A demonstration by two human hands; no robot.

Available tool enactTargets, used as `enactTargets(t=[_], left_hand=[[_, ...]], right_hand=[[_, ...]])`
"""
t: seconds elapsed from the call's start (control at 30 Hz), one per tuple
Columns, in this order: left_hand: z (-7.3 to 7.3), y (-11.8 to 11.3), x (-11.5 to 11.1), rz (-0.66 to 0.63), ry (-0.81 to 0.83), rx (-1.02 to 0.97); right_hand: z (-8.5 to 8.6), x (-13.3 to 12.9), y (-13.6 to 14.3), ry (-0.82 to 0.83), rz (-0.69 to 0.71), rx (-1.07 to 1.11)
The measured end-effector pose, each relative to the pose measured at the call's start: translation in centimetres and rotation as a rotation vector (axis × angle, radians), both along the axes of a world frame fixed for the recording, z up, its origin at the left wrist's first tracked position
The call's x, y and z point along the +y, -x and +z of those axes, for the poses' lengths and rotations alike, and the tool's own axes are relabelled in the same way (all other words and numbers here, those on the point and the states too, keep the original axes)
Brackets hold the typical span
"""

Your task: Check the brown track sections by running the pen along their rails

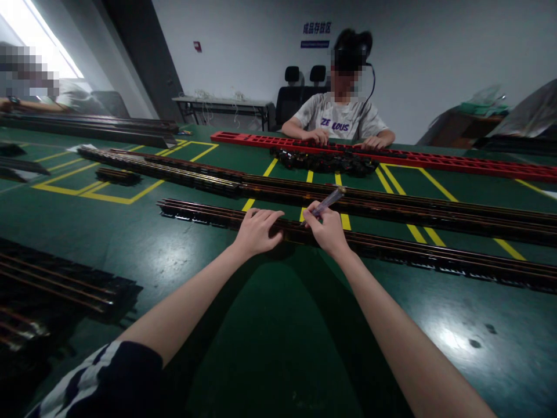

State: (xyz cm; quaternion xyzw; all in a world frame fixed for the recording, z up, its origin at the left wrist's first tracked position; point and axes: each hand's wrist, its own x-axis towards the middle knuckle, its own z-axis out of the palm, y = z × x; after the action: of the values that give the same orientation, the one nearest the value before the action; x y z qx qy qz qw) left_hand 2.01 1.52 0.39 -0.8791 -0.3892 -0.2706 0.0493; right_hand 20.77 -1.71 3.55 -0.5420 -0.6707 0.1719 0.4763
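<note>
A long dark strip bundle (391,251), with thin copper-coloured lines along its length, lies across the green table before me. My left hand (259,232) straddles this strip, fingers on its far side and thumb on the near side, gripping it. A pen with a clear barrel (329,201) is pinched in my right hand (326,227), just right of the left. Its tip points down at the strip, partly hidden by my fingers; whether it touches, I cannot tell. Behind lies another long dark strip bundle (418,210), parallel to the first.
Across the table a person (343,119) has both hands on a long red slotted rail (456,164). A dark pile of small parts (324,161) sits before it. More strips (65,278) lie at left. Yellow tape lines (130,200) mark the table. Another person sits far left.
</note>
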Motion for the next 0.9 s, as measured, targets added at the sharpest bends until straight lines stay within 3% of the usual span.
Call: enactTargets(t=[0.53, 0.9], left_hand=[[-0.4, -0.1, 0.2, 0.027, -0.032, 0.044], [-0.5, 0.0, 0.3, 0.031, -0.053, 0.064]], right_hand=[[0.6, 0.1, -0.3, 0.003, 0.026, -0.243], [0.5, 0.4, -1.4, 0.026, 0.093, -0.231]])
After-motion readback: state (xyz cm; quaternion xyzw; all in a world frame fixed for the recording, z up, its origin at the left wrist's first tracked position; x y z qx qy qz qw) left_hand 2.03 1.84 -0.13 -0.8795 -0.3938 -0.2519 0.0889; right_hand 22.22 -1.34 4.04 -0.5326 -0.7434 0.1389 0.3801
